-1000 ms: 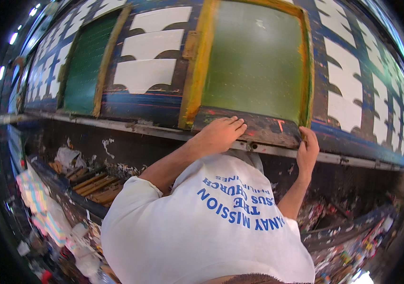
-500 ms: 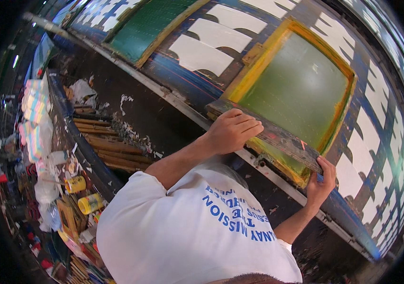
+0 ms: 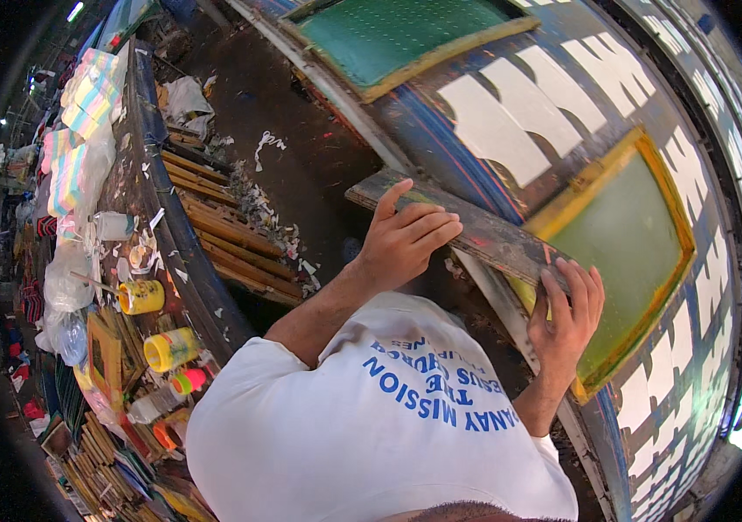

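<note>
A long, dark, paint-stained wooden squeegee point(image 3: 480, 228) slants across the front of me, over the table's near edge. My left hand point(image 3: 410, 230) grips its left part from the near side, index finger lifted and the other fingers bent over the wood. At the other end, my right hand point(image 3: 567, 304) holds it with curled fingertips; the thumb is partly hidden. Just beyond lies a yellow-rimmed printing screen point(image 3: 614, 252) with a pale green mesh, its near left corner covered by the squeegee.
White cut pieces point(image 3: 510, 113) lie in rows on the long dark table. Farther up is a second screen point(image 3: 406, 39) with green mesh. On my left, a side bench holds yellow tubs point(image 3: 171, 349), plastic bags and striped bundles point(image 3: 83, 96); wooden frames point(image 3: 223, 226) are stacked beside it.
Both hands have brought the squeegee off most of the yellow-rimmed screen, back toward me and leftward. My left index finger has lifted. The view has turned, shifting the table rightward.
</note>
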{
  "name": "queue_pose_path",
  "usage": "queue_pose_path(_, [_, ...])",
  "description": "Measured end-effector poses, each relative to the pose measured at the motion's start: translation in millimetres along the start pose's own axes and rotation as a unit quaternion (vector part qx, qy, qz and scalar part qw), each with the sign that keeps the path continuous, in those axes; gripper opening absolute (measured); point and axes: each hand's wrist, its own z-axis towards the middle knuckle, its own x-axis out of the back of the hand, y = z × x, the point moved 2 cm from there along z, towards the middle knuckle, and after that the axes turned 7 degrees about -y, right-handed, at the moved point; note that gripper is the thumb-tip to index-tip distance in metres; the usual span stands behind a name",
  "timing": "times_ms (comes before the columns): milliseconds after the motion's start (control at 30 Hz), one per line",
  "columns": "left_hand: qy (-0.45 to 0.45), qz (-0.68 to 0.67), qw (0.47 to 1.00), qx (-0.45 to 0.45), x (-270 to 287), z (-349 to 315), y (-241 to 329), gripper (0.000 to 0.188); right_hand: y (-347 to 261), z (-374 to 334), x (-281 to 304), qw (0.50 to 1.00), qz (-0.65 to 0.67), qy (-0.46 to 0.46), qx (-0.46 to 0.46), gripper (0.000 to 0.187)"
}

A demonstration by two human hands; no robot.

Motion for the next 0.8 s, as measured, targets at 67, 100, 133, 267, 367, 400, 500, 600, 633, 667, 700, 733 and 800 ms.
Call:
queue_pose_path(67, [0.035, -0.004, 0.999, 0.005, 19, -9, -44, 0.03, -42, 40, -28, 0.999, 0.013, 0.007, 0.03, 0.044])
queue_pose_path(100, [0.039, -0.004, 0.999, 0.012, 30, -14, -67, 0.028, -63, 62, -42, 0.999, 0.021, 0.006, 0.038, 0.044])
queue_pose_path(133, [0.046, -0.003, 0.999, 0.02, 43, -20, -89, 0.026, -82, 82, -55, 0.999, 0.027, -0.002, 0.044, 0.044])
queue_pose_path(267, [0.066, 0.032, 0.996, 0.043, 92, -40, -173, 0.027, -152, 161, -106, 0.996, 0.048, -0.03, 0.066, 0.046])
queue_pose_path(367, [0.053, 0.064, 0.995, 0.063, 123, -53, -228, 0.024, -194, 211, -143, 0.992, 0.064, -0.08, 0.073, 0.049])
queue_pose_path(400, [0.055, 0.065, 0.995, 0.061, 130, -55, -242, 0.024, -205, 225, -155, 0.99, 0.072, -0.102, 0.067, 0.05])
queue_pose_path(500, [0.054, 0.062, 0.994, 0.066, 139, -56, -279, 0.022, -233, 261, -185, 0.985, 0.068, -0.142, 0.072, 0.054])
queue_pose_path(600, [0.044, 0.061, 0.995, 0.073, 139, -51, -311, 0.018, -245, 292, -213, 0.981, 0.072, -0.165, 0.065, 0.056])
queue_pose_path(633, [0.038, 0.067, 0.994, 0.076, 140, -50, -323, 0.018, -246, 302, -224, 0.981, 0.081, -0.168, 0.063, 0.059])
queue_pose_path(667, [0.027, 0.071, 0.994, 0.081, 140, -48, -335, 0.018, -247, 312, -235, 0.98, 0.089, -0.169, 0.058, 0.061])
queue_pose_path(700, [0.022, 0.077, 0.994, 0.078, 142, -46, -348, 0.02, -247, 322, -247, 0.976, 0.109, -0.181, 0.052, 0.063])
queue_pose_path(733, [0.012, 0.082, 0.993, 0.079, 143, -44, -363, 0.023, -248, 333, -260, 0.976, 0.109, -0.181, 0.053, 0.063])
queue_pose_path(800, [-0.001, 0.092, 0.993, 0.077, 145, -36, -393, 0.026, -248, 356, -284, 0.977, 0.113, -0.173, 0.058, 0.063])
